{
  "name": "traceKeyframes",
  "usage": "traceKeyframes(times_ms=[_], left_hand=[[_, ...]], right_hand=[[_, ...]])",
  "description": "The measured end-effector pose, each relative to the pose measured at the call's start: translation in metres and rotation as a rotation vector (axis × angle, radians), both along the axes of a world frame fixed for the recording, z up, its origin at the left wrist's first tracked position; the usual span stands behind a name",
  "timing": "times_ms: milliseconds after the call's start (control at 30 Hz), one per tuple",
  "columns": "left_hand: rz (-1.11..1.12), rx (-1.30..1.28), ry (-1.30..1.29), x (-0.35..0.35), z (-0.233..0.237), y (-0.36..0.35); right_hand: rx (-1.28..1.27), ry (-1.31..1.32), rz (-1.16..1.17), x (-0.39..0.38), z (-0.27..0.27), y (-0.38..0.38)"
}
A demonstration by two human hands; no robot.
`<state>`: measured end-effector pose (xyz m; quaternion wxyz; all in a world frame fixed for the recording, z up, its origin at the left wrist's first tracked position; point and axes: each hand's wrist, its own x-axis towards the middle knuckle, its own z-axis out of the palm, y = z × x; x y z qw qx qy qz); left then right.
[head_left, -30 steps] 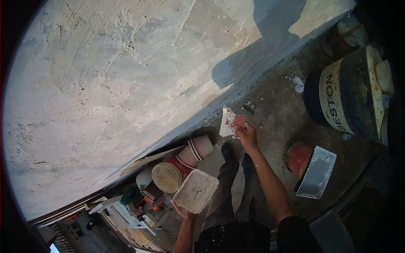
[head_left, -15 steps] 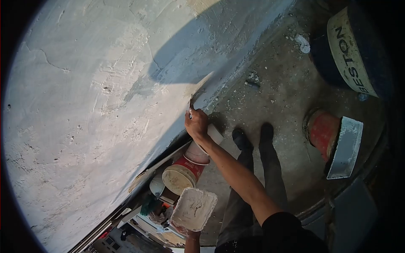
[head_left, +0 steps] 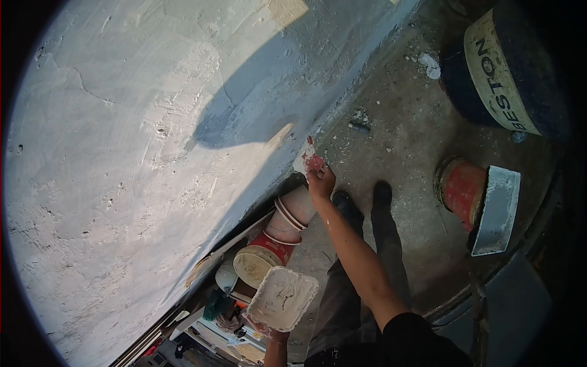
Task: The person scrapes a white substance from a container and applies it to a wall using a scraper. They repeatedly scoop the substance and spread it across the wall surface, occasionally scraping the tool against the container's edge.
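My left hand [head_left: 269, 330], low in the view, grips a shallow rectangular tray [head_left: 283, 298] from beneath. Whitish plaster coats the tray's inside and rim. In my right hand [head_left: 321, 183] is a red plaster scraper [head_left: 313, 161], its flat blade smeared with white. The scraper is held near the foot of the wall [head_left: 153, 171], overlapping the edge of the floor in this view. Rough pale plaster with cracks and pits covers the wall, and a dark shadow falls across its upper part.
Beside the wall lies a row of buckets, one red with a pale rim [head_left: 255, 266] and a pinkish one [head_left: 291, 214]. To the right are a red bucket [head_left: 463, 194], a grey trough [head_left: 498, 211] and a large BESTON drum [head_left: 489, 73]. Debris dots the floor [head_left: 403, 147].
My right hand has come away from the wall surface and moved right, turning so the red scraper shows. My left hand still holds the tray in nearly the same place.
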<state>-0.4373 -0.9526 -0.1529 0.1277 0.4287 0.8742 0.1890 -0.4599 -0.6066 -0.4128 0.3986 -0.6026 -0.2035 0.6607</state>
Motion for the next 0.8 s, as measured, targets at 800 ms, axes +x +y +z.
traceKeyframes(times_ms=[800], left_hand=[[-0.093,-0.067,0.065,-0.02,-0.002,-0.001]], right_hand=[[0.226,0.139,0.234,-0.043,0.09,0.022]])
